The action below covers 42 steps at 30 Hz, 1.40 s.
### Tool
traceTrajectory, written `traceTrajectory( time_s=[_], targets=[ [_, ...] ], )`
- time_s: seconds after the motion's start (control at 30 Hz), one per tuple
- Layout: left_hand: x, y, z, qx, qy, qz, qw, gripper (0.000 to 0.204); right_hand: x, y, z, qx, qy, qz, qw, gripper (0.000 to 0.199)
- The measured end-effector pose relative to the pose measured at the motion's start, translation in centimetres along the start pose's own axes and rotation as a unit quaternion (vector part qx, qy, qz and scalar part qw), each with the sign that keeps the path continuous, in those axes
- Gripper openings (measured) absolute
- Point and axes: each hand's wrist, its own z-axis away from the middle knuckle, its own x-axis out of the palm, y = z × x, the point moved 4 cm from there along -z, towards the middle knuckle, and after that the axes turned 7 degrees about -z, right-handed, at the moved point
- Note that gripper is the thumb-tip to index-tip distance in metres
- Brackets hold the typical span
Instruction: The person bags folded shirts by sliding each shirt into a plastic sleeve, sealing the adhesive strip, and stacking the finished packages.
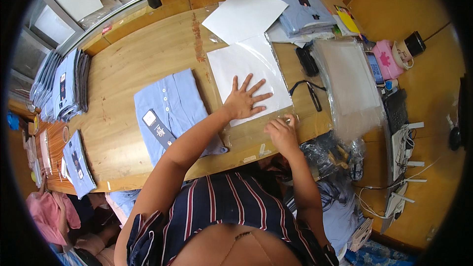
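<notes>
My left hand (245, 99) lies flat with its fingers spread on a white sheet (236, 64). The sheet is inside a clear plastic bag (273, 51), whose shiny edge shows along its right side. At the bag's near right corner, my right hand (283, 130) has its fingers curled in a pinch on the plastic edge. Left of the bag lies a folded light blue shirt (192, 91) with white buttons and a dark tag (158, 128); my left forearm passes over its lower right part. Another white sheet (246, 12) lies just beyond the bag.
Folded blue shirts (295, 5) are piled at the back right, with another stack (74, 83) at the far left. Clear bags (347, 79), a black case (307, 61) and a dark tool on a cord (314, 96) lie to the right. Another person (54, 212) sits at lower left.
</notes>
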Motion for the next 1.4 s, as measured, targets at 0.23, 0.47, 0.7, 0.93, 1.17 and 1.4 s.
traceTrajectory(
  time_s=[0.23, 0.47, 0.7, 0.93, 1.17, 1.4],
  targets=[
    [-0.2, -0.2, -0.2, 0.003, 0.018, -0.001, 1.0, 0.05, 0.0, 0.2, 0.4, -0.037, 0.047, -0.008, 0.998, 0.01],
    [0.7, 0.4, 0.2, 0.02, 0.039, -0.005, 0.999, 0.05, -0.4, -1.9, 2.7, -0.065, 0.097, 0.03, 0.993, 0.013],
    [0.5, 0.5, 0.4, 0.006, 0.024, -0.005, 1.0, 0.05, -0.6, -4.2, 7.0, 0.0, 0.112, -0.004, 0.994, 0.021],
    [0.6, 0.3, 0.6, 0.005, 0.038, 0.008, 0.999, 0.051, -2.0, -6.7, 1.4, 0.08, 0.032, 0.07, 0.994, 0.053],
    [0.1, 0.3, 0.4, 0.009, 0.026, 0.003, 1.0, 0.05, 2.6, -5.2, -0.1, 0.071, -0.011, -0.03, 0.997, 0.02],
    [0.4, 0.3, 0.2, -0.002, 0.02, 0.015, 1.0, 0.048, 0.1, -5.9, 6.8, 0.007, 0.125, -0.079, 0.989, 0.012]
  ],
)
